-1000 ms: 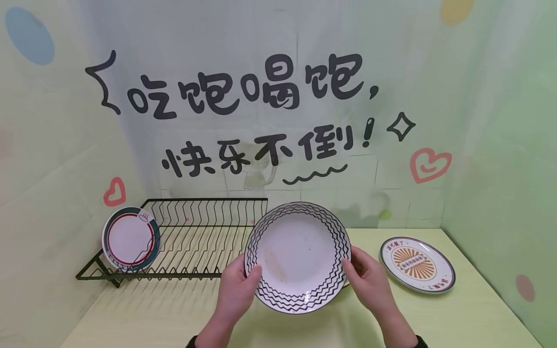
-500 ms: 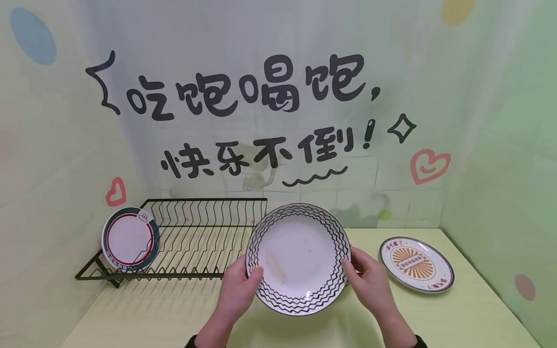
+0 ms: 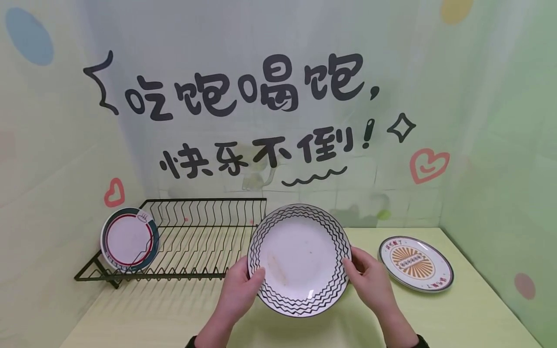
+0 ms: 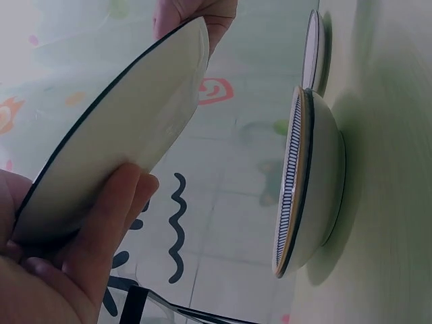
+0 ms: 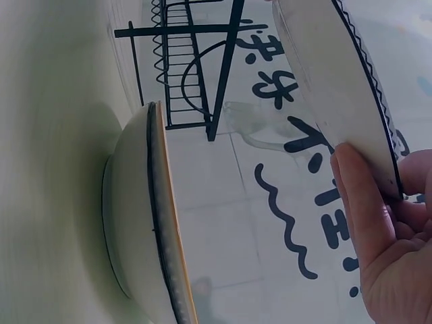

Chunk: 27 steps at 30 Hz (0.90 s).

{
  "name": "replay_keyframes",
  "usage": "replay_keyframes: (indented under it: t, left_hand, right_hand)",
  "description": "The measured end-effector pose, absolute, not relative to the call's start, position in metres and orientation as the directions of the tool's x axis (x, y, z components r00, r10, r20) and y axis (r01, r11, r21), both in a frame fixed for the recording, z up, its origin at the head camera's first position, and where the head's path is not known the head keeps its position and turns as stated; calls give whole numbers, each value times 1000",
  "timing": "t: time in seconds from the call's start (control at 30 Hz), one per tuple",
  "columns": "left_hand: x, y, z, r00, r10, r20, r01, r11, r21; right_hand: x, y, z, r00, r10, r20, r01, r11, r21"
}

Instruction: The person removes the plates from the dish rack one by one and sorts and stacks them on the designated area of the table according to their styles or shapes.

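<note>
A white plate [image 3: 300, 256] with black zigzag lines round its rim is held up off the table, tilted so its face shows in the head view. A light brown smear marks its inner left part. My left hand [image 3: 239, 289] grips the left edge, thumb on the front and fingers [image 4: 111, 216] behind. On the opposite edge my right hand [image 3: 370, 282] grips it the same way, its fingers [image 5: 364, 202] under the back. Below the plate, stacked dishes [image 4: 317, 182] with a patterned, brown-edged rim stand on the table; in the head view the held plate hides them.
A black wire dish rack [image 3: 200, 241] stands at the left, with a green-and-red-rimmed plate [image 3: 128, 239] leaning in its left end. To the right, a plate with an orange sunburst [image 3: 415, 263] lies on the pale table [image 3: 478, 314]. Printed walls enclose the back and sides.
The zigzag plate and both hands have shifted very slightly right and down in the head view. Both hands keep their grip; the rack and other plates stay put.
</note>
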State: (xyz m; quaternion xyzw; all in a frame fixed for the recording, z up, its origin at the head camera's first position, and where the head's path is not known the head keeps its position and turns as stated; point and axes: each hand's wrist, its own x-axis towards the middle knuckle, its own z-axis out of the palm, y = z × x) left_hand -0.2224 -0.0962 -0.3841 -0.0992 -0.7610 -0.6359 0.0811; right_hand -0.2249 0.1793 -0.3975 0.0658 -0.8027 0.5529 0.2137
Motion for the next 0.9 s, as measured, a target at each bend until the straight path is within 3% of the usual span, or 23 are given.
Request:
replay_keyframes:
  t: [0.5, 0.9]
  left_hand:
    - [-222, -94, -386, -964, 79, 252, 261, 134, 956]
    - [-221, -97, -379, -969, 69, 237, 247, 239, 939]
  right_hand:
    - [-225, 182, -391, -964, 145, 223, -180, 262, -948]
    - [-227, 185, -391, -971, 149, 186, -153, 208, -966]
